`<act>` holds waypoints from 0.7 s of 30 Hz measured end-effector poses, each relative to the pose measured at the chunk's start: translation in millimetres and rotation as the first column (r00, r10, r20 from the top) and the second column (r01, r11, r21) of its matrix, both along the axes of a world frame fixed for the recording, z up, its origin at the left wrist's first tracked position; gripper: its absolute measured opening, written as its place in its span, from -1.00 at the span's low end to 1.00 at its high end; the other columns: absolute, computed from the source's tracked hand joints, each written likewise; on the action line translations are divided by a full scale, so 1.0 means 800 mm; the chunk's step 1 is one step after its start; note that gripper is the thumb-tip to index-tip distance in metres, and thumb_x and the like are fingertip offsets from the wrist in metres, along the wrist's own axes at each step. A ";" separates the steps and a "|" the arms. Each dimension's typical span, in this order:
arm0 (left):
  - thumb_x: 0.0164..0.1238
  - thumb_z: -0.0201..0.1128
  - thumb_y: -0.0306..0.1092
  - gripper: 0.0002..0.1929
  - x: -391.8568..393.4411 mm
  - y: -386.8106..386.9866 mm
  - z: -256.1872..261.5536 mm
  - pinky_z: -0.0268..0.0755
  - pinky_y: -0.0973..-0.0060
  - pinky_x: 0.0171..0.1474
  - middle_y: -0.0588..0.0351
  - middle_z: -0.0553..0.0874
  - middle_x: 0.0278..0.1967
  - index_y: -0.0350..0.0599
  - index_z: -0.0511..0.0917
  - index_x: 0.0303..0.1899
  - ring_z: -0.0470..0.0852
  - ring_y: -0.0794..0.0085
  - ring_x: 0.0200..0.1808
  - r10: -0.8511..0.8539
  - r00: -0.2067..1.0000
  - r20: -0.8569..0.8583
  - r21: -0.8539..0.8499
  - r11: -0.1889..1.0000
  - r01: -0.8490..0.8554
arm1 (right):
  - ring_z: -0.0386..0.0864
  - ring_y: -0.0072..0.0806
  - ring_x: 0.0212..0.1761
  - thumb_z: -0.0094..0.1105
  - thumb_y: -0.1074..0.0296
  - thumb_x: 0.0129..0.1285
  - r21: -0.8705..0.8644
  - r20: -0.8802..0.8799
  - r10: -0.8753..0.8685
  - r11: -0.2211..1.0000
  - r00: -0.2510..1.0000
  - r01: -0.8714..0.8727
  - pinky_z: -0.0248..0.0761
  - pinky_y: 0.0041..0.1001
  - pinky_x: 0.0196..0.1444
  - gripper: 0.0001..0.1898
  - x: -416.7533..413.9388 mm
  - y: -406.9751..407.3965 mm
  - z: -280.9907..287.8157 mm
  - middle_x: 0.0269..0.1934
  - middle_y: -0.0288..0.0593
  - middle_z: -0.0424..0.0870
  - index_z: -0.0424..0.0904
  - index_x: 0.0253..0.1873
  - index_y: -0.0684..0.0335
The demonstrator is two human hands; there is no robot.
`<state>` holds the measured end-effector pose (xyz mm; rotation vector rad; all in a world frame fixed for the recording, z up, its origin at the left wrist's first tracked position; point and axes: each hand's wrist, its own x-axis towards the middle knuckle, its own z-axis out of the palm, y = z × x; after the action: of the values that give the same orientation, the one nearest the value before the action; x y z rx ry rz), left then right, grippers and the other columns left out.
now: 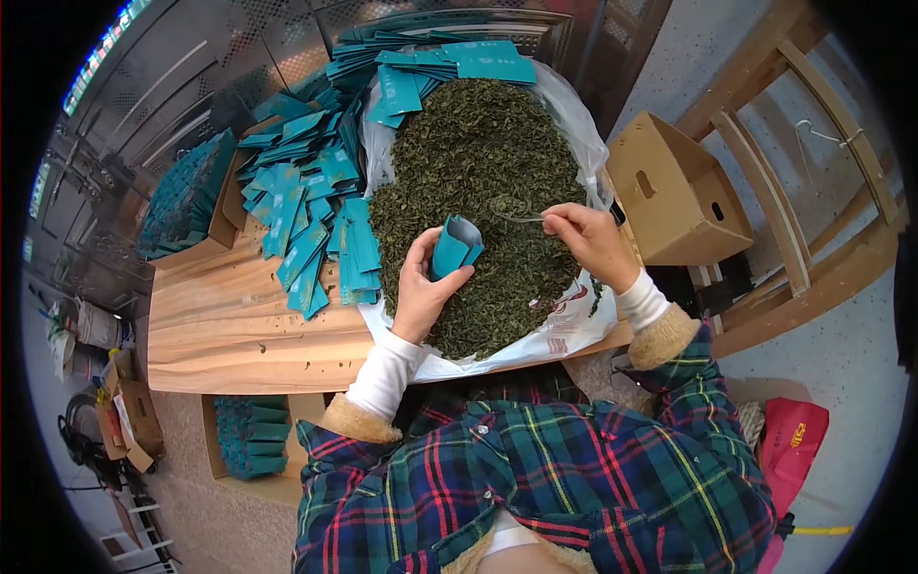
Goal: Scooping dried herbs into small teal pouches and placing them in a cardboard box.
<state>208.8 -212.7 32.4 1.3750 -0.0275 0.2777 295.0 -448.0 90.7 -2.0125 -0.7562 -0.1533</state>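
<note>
My left hand (pixel 424 293) holds a teal foil-lined pouch (pixel 455 251) upright with its mouth open and silvery lining showing. Whether anything lies inside it I cannot tell. Between the fingertips of my right hand (pixel 592 240) is the handle of a clear spoon (pixel 529 218). The spoon's bowl carries some dried leaves and is over the heap, to the right of the pouch and apart from it. Beneath both hands spreads a large heap of dried green leaves (pixel 488 151), which looks like tea, on a white plastic bag (pixel 584 319).
Flat teal pouches (pixel 301 194) lie scattered left of the heap, with more stacked (pixel 495 61) behind it. A cardboard box of pouches (pixel 208 244) stands on the wooden table (pixel 215 323); another box (pixel 305 412) is below. An open carton (pixel 663 194) and wooden chair (pixel 767 208) are at right.
</note>
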 end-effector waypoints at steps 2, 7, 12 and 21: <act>-0.02 0.45 -0.47 -0.35 0.001 0.001 -0.001 0.35 0.54 0.09 0.14 0.55 -0.02 -0.20 0.35 0.17 0.53 0.49 -0.01 0.003 1.000 -0.019 0.023 1.000 -0.002 | 0.64 -0.59 -0.27 0.10 0.42 0.34 0.017 -0.106 0.042 0.999 0.993 -0.040 0.49 -0.61 -0.21 -0.82 -0.004 -0.003 0.016 -0.38 -0.21 0.69 0.59 -0.11 0.42; 0.02 0.41 -0.54 -0.36 0.009 -0.003 -0.006 0.34 0.56 0.12 0.16 0.55 -0.02 -0.19 0.34 0.19 0.52 0.51 0.01 -0.033 0.999 -0.026 0.128 0.991 0.036 | 0.63 -0.59 -0.24 0.10 0.46 0.34 0.082 -0.184 0.167 0.985 0.969 -0.154 0.50 -0.60 -0.18 -0.83 0.002 -0.010 0.049 -0.33 -0.22 0.69 0.58 -0.11 0.45; 0.01 0.42 -0.53 -0.37 0.017 0.001 -0.017 0.33 0.56 0.11 0.17 0.55 -0.03 -0.18 0.35 0.18 0.51 0.51 0.00 -0.012 1.000 0.009 0.257 0.966 0.009 | 0.66 -0.40 -0.32 0.17 0.43 0.27 -0.370 0.059 0.427 0.849 0.902 -0.378 0.51 -0.50 -0.25 -0.86 0.010 0.011 0.107 -0.31 -0.06 0.68 0.60 -0.16 0.37; -0.04 0.45 -0.42 -0.36 0.023 -0.009 -0.011 0.36 0.49 0.11 0.10 0.50 -0.02 -0.20 0.38 0.15 0.50 0.43 0.02 -0.031 0.998 -0.059 0.182 0.983 0.041 | 0.61 -0.21 -0.36 0.13 0.48 0.02 -0.799 0.390 0.689 0.583 0.611 -0.147 0.48 -0.35 -0.31 -0.93 -0.027 0.069 0.134 -0.47 -0.14 0.55 0.43 -0.38 0.24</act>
<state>226.9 -220.0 23.3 1.5626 -0.0319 0.2105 273.3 -392.7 197.8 -2.3758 -2.0874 -0.3430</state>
